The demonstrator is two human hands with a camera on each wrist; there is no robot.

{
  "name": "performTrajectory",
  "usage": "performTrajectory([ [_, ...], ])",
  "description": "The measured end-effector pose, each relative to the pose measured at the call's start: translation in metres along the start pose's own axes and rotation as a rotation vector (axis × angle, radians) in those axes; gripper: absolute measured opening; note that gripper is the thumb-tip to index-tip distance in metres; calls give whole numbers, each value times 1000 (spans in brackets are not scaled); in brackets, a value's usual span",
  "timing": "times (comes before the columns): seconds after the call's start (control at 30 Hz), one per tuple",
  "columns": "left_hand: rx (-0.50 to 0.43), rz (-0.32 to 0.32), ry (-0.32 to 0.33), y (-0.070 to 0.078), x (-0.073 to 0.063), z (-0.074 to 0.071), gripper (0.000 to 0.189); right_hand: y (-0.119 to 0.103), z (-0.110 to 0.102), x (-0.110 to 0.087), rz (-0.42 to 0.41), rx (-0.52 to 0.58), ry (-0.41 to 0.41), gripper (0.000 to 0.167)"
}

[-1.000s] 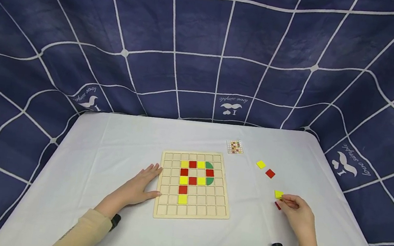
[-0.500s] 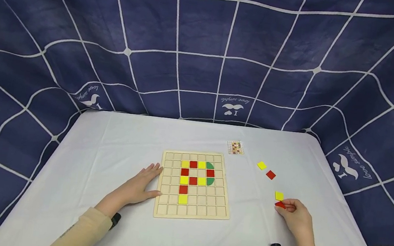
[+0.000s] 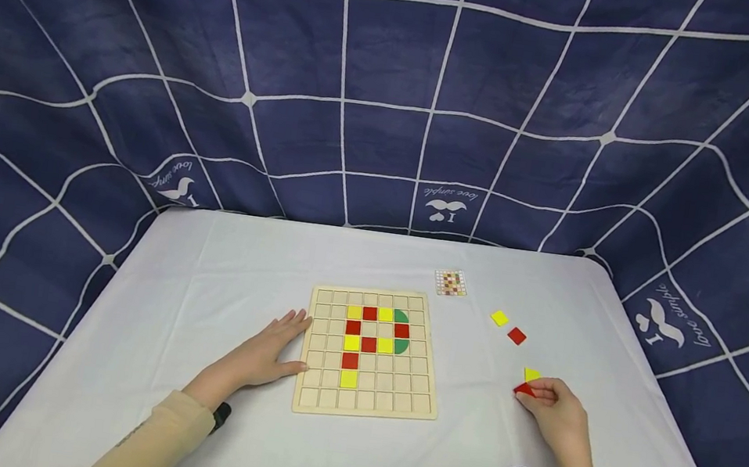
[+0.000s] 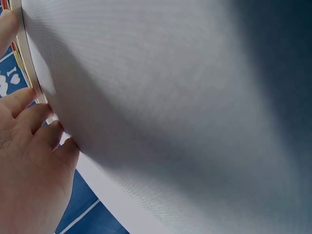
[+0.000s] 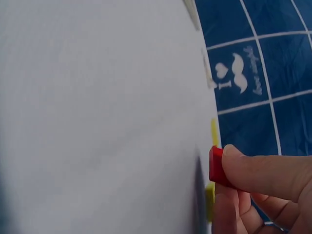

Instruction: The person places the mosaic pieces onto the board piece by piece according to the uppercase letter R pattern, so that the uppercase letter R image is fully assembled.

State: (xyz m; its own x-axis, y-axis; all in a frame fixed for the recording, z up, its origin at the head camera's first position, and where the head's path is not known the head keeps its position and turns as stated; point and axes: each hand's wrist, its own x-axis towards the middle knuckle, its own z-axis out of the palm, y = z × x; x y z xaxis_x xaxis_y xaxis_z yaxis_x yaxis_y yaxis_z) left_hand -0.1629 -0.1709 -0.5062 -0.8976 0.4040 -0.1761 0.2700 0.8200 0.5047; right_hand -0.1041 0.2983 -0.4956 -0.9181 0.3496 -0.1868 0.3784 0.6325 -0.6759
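Between thumb and fingers, my right hand (image 3: 560, 417) pinches a red square tile (image 5: 216, 165), held just off the cloth in the right wrist view. A yellow tile (image 3: 532, 374) lies right behind that hand, partly covered by it. My left hand (image 3: 262, 353) rests flat, its fingertips and thumb touching the left edge of a wooden grid board (image 3: 318, 392). Red and yellow squares and two green rounded pieces (image 3: 400, 346) sit in the board's cells, forming a P-like shape. In the left wrist view the left fingers (image 4: 36, 117) lie along the board's edge.
Farther back on the white tablecloth (image 3: 259, 250) lie another yellow tile (image 3: 500, 319) and a loose red tile (image 3: 516, 336). A small printed pattern card (image 3: 451, 282) lies behind the board. Dark blue checked curtain (image 3: 387, 140) surrounds the table at the back and sides.
My right hand has picked up the red tile from beside the yellow one and shifted it slightly left. The left hand stays on the board's edge.
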Motion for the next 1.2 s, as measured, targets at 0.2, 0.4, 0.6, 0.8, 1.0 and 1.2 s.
performTrajectory([
  [0.2,-2,6,6,-1,0,1,84,-24,12,-6,-71,50,-47,34],
  [0.4,-9,8,4,-1,0,0,83,-50,38,-13,-87,126,-120,27],
  [0.6,-3,3,11,-1,-1,0,84,-74,65,-24,-138,218,-208,21],
  [0.8,7,3,16,-1,-1,2,84,-92,92,-34,-199,280,-320,18],
  [1.0,19,-12,17,-2,0,2,85,-109,115,-42,-335,257,-403,18],
  [1.2,30,-16,15,-2,2,4,87,-125,133,-49,-458,220,-471,14],
])
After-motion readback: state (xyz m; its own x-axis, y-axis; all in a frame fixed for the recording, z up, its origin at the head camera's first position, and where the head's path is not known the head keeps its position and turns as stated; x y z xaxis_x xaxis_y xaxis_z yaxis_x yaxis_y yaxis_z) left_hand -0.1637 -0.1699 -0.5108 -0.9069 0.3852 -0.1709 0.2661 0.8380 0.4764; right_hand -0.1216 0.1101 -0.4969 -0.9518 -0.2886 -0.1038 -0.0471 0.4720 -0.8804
